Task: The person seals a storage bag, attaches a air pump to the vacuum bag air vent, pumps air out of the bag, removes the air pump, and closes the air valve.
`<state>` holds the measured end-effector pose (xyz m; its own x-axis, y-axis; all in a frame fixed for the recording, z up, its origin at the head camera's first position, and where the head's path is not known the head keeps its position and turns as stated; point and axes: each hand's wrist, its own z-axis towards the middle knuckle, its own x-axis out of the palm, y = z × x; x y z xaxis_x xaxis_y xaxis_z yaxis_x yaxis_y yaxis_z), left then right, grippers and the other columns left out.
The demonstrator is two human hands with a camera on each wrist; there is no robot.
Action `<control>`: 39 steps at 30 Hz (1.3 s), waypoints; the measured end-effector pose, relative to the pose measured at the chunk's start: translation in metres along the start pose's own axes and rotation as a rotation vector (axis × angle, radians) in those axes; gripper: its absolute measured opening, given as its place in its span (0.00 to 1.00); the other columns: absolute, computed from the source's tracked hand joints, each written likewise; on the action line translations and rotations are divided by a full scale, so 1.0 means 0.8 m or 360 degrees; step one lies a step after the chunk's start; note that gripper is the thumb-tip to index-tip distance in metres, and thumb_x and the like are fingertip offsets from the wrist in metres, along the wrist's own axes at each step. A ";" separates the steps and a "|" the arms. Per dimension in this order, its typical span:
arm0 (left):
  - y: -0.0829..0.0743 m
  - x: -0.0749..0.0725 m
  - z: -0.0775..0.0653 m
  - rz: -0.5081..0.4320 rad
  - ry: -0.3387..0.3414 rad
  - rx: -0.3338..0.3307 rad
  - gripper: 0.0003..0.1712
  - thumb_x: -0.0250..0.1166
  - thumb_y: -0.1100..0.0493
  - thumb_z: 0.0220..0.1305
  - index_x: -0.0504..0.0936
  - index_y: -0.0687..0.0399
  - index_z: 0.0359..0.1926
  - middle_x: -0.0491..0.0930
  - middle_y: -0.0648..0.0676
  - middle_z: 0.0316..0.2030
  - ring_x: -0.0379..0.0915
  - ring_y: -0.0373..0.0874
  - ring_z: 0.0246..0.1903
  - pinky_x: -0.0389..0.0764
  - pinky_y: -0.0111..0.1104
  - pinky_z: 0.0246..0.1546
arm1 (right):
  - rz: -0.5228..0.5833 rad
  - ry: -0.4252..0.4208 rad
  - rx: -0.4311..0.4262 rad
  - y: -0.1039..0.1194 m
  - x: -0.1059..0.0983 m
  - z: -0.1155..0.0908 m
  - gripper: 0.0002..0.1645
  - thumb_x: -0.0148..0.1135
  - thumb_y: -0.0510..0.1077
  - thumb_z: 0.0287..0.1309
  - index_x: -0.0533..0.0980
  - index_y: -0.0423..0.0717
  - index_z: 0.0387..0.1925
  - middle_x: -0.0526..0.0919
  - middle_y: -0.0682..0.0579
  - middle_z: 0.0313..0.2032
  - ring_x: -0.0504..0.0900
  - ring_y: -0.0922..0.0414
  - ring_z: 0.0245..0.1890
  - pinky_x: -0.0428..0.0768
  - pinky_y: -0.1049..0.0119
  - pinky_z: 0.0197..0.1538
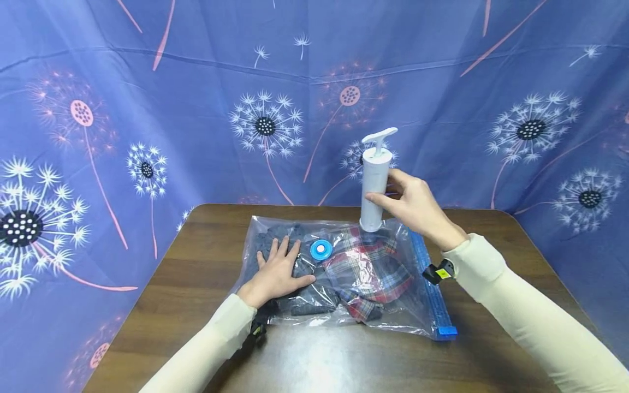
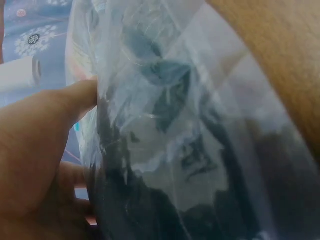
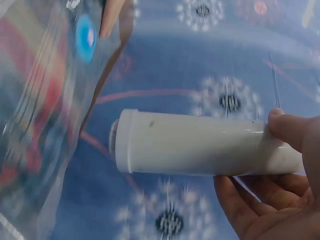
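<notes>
While the head view shows a white T-shaped handle on top of a white plastic tube-shaped pump, only the right wrist view shows the small round tip at its other end, apart from the big clear plastic bag. The bag lies flat near the far edge of the brown wooden desk, with its blue zip strip toward the right edge. Inside are red plaid cloth and dark grey cloth. A round blue cap with a white middle sits between the two hands. The right hand comes in from the side, its fingers and thumb wrapped around the pump, which stands nearly upright above the bag's far right part. The left hand rests palm down on the bag's left part, fingers spread out straight.
</notes>
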<state>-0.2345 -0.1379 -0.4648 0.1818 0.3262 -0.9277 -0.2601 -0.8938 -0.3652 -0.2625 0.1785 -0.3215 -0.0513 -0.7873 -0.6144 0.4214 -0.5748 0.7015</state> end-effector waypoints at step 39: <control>-0.002 0.005 0.004 0.0066 0.0027 -0.0018 0.63 0.63 0.22 0.59 0.51 0.49 0.83 0.40 0.65 0.82 0.30 0.71 0.80 0.38 0.79 0.67 | 0.0089 0.0361 -0.0138 0.018 0.129 0.008 0.33 0.75 0.51 0.60 0.74 0.40 0.60 0.85 0.42 0.52 0.89 0.47 0.49 0.89 0.56 0.46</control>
<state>-0.2364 -0.1342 -0.4685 0.1871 0.2835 -0.9406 -0.2573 -0.9099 -0.3254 -0.2673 0.0874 -0.3728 0.1746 -0.7416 -0.6477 0.4946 -0.5027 0.7090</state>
